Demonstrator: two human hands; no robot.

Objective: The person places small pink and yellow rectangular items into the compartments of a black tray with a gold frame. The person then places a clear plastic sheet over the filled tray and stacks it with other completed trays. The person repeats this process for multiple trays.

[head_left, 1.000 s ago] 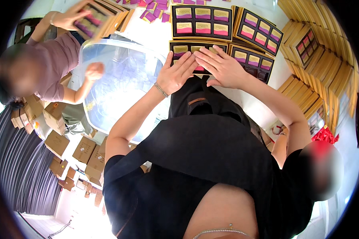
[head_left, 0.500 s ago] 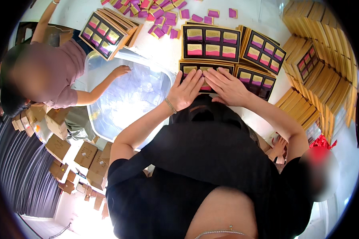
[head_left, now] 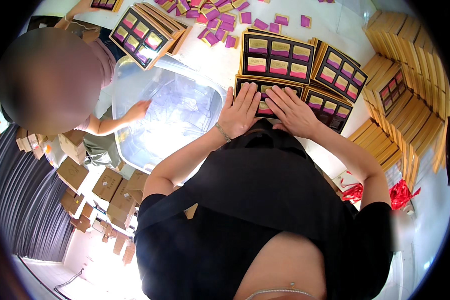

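My left hand [head_left: 239,112] and my right hand [head_left: 293,116] both lie flat, fingers stretched, on a shallow black-and-gold box [head_left: 272,82] at the table's near edge. Small gold, purple and pink packets [head_left: 265,108] show in the box between my hands, and the rest are covered by my fingers. Just beyond is a full box [head_left: 277,56] with two rows of packets. Right of it stands another filled box [head_left: 340,73]. Close to my right hand, a part-filled box [head_left: 329,106] has packets in its far row and dark slots in its near row.
Loose packets [head_left: 217,22] are strewn over the white table. Filled boxes [head_left: 140,37] are stacked left, beside a clear plastic tub [head_left: 165,117] of clear pieces. A co-worker's hand [head_left: 139,109] is over the tub. Gold boxes [head_left: 410,95] are piled right; cartons [head_left: 107,185] stand lower left.
The view has shifted slightly, while my hands stay flat on the same box. The co-worker has leaned nearer, one hand now at a box at the far left.
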